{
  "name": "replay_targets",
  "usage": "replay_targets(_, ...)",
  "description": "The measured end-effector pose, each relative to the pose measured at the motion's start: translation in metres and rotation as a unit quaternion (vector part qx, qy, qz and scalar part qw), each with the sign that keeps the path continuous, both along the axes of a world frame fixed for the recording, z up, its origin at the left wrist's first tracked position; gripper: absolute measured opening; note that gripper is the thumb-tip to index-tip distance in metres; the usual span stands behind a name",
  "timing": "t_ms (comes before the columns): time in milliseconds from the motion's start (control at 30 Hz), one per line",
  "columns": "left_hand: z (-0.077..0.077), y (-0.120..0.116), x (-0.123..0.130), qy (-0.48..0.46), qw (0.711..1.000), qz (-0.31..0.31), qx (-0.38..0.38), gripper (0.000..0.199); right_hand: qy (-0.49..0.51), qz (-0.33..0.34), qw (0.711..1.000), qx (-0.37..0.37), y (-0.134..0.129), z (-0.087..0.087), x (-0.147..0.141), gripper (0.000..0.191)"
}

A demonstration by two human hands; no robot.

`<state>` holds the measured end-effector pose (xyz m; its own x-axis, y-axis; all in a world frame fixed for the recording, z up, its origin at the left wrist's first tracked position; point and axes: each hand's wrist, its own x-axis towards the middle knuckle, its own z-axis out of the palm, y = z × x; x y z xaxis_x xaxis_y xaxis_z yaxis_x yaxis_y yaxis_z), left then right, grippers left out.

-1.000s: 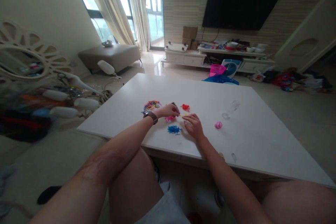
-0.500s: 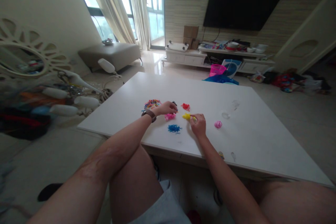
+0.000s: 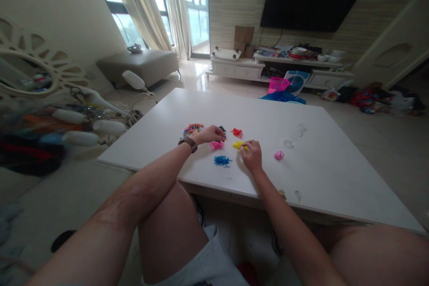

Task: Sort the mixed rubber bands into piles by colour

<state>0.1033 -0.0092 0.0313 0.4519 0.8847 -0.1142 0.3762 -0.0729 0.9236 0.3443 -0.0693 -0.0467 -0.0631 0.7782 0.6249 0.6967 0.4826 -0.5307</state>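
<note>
Small heaps of rubber bands lie on the white table (image 3: pixel 208 107). My left hand (image 3: pixel 213 134) hovers between the black heap (image 3: pixel 222 129) and the pink heap (image 3: pixel 217 145), its fingers bent together; what they hold is too small to make out. With its fingers pinched, my right hand (image 3: pixel 252 155) touches the right end of the yellow rubber bands (image 3: pixel 237 145). Red rubber bands (image 3: pixel 237 132) lie behind the yellow ones, and blue rubber bands (image 3: pixel 222 161) nearer to me. A mixed-colour heap (image 3: pixel 193 129) sits left of my left hand, partly behind it.
Right of my right hand are a round pink object (image 3: pixel 278 155) and a clear plastic piece (image 3: pixel 288 144). Two small items, one a clear piece (image 3: pixel 297 195), lie by the front edge. A lamp with white shades (image 3: pixel 109 128) stands left of the table.
My left hand's fingers have lifted and spread slightly over the black and pink heaps. My right hand stays at the yellow rubber bands, its fingers drawn in a little. The view has tilted slightly.
</note>
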Motion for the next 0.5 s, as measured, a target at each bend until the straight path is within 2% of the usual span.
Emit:
replay_targets(100, -0.005, 0.001, 0.003, -0.001, 1.000, -0.017, 0.003, 0.025, -0.020, 0.066, 0.998, 0.001, -0.004, 0.004, -0.002, 0.016)
replay_targets(300, -0.015, 0.007, 0.012, 0.025, 0.996, -0.073, 0.032, 0.025, -0.051, 0.178, 0.983, -0.004, -0.007, 0.008, -0.004, 0.040)
replay_targets(400, -0.017, 0.008, 0.017, 0.041, 0.995, -0.080, 0.047, 0.024, -0.036, 0.190, 0.981, -0.005, -0.006, 0.008, -0.004, 0.042)
replay_targets(500, -0.016, 0.008, 0.019, 0.035, 0.996, -0.075, 0.041, 0.023, 0.001, 0.170, 0.985, -0.001, -0.004, 0.005, -0.003, 0.036)
